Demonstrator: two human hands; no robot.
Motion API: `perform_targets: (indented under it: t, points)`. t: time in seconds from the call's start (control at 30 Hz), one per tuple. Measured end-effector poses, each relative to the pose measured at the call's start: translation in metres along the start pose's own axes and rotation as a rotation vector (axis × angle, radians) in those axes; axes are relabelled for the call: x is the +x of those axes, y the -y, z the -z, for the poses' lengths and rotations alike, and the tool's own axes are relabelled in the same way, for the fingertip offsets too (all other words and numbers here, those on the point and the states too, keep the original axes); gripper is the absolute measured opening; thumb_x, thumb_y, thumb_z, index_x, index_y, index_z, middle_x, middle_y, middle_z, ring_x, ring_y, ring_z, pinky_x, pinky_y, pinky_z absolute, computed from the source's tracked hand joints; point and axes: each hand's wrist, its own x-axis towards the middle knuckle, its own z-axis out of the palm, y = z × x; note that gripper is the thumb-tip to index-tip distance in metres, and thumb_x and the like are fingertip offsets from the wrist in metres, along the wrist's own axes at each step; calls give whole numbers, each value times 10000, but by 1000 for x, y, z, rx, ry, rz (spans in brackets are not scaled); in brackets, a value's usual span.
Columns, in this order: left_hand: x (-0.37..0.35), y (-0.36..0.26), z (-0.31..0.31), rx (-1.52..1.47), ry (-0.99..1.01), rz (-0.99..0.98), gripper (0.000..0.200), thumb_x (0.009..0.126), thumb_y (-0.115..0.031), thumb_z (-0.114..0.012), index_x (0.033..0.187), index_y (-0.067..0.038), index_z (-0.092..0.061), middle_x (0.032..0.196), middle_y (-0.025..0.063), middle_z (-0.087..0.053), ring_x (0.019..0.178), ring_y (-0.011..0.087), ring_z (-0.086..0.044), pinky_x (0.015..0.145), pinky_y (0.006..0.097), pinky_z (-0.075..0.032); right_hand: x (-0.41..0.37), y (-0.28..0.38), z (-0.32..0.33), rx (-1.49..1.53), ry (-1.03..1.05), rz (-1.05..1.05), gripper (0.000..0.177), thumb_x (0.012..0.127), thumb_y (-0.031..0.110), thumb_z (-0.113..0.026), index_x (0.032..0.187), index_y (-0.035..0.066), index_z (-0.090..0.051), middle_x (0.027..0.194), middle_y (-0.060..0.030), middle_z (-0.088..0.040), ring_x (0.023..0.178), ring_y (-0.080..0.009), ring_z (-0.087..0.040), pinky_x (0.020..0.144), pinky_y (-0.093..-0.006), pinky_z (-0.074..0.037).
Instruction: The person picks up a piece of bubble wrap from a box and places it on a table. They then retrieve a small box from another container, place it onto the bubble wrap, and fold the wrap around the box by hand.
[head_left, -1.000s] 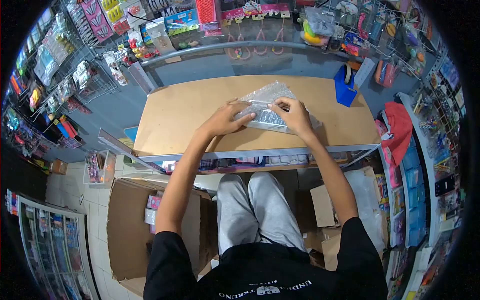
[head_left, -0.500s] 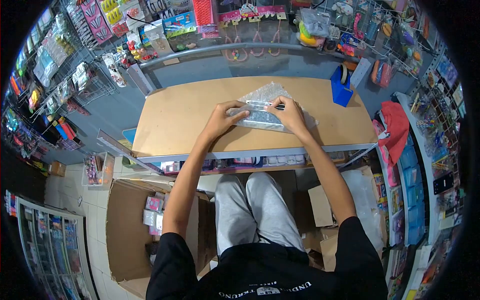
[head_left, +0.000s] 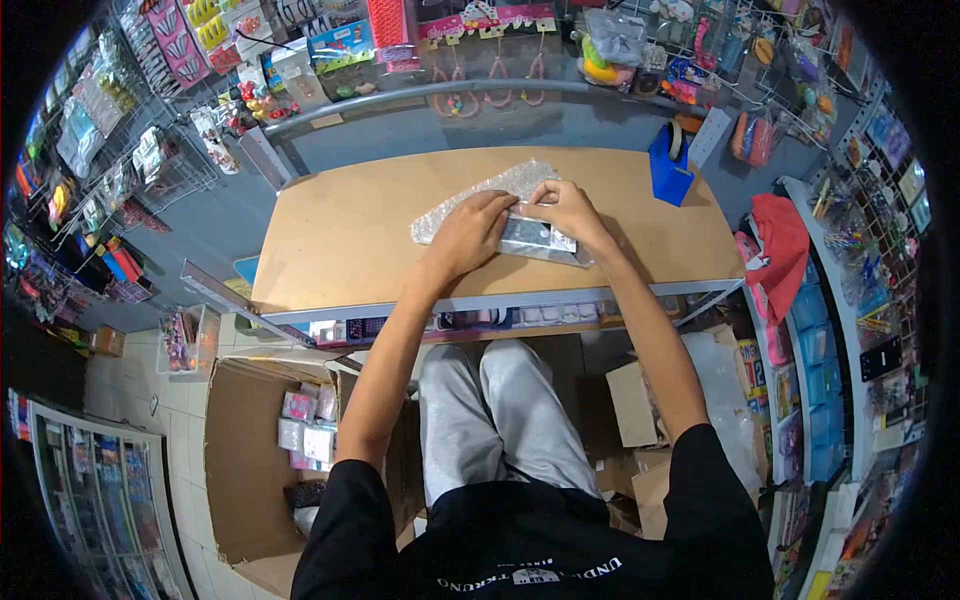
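A flat, dark-faced packet (head_left: 527, 233) with pale edges lies on the table, partly covered by a clear sheet of bubble wrap (head_left: 440, 215). My left hand (head_left: 470, 234) rests over the wrap and the packet's left part, its fingers stretched out flat. Just right of those fingertips, my right hand (head_left: 570, 212) is closed in a pinch at the upper edge of the packet. Whatever sits between its thumb and finger is too small to make out. The left hand hides part of the packet.
A blue tape dispenser (head_left: 670, 168) stands at the right back of the wooden table (head_left: 340, 240). Hanging goods line the wall racks behind. Below left is an open cardboard box (head_left: 240, 450) with small packs inside. A red cloth (head_left: 778, 245) hangs at the right.
My left hand has moved from gripping the packet's left end to lying over its middle left. The right hand has shifted slightly, still pinching. The bubble wrap now shows farther left.
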Motion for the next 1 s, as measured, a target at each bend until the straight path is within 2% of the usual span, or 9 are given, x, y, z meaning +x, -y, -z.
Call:
perform_targets:
  t: [0.1,0.13,0.23,0.27,0.47,0.57,0.73,0.93,1.0]
  points:
    - [8,2,7,-39,108,44,280,958,-108,-524,1191,9,-626,1210,218,-637,1126,408,-595,986,453,-467,5,4,21,224,152,26,396,777,350,-828,944,13,-704,946,-119,-739,893,-209,-701,797,-328,-524]
    - [10,6,5,-58,87,45,242,949,-92,-541,1138,8,-654,1168,214,-661,1100,405,-608,984,445,-470,12,-1,28,220,102,22,489,784,370,-820,1036,-24,-676,1041,-171,-723,1008,-252,-688,861,-344,-519]
    - [13,20,1,-134,93,24,231,944,-81,-560,1119,0,-686,1140,202,-683,1086,376,-635,965,428,-486,42,-28,32,-66,-219,-12,560,780,388,-818,1133,-11,-646,1125,-189,-699,1072,-273,-671,908,-358,-510]
    - [14,20,2,-181,86,69,230,928,-71,-574,1106,1,-700,1113,208,-693,1051,369,-653,943,420,-499,44,-24,37,-104,-127,-144,628,773,371,-816,1224,-11,-603,1208,-200,-668,1126,-293,-650,942,-368,-502]
    - [21,21,2,-321,119,324,237,887,-60,-625,1091,-36,-744,1007,215,-729,940,310,-715,873,378,-535,62,-17,42,-141,100,-261,461,772,297,-808,1078,-25,-686,979,-134,-722,860,-199,-671,789,-314,-502]
    - [23,23,2,-325,124,356,244,878,-60,-638,1097,-52,-745,996,201,-736,947,295,-715,880,373,-532,52,-10,44,6,42,-195,354,785,267,-810,973,-15,-707,844,-85,-701,752,-139,-622,718,-281,-475]
    - [21,35,-4,-399,42,279,347,862,-32,-676,1207,-62,-667,1127,108,-705,1012,226,-673,893,350,-513,32,19,59,151,58,17,286,850,227,-777,961,-20,-684,875,-74,-689,810,-127,-619,747,-277,-482]
    - [20,39,-7,-488,39,336,506,785,-40,-715,1254,-134,-550,1125,167,-629,1062,291,-623,916,401,-499,4,31,54,86,106,212,253,885,217,-749,901,-14,-646,924,-82,-696,886,-140,-628,804,-308,-494]
    - [16,33,-9,-221,-94,288,541,779,-72,-729,1275,-165,-534,1194,188,-593,1141,330,-570,969,437,-458,-10,38,51,37,124,262,205,900,163,-734,885,12,-596,874,-35,-661,863,-103,-587,813,-284,-472]
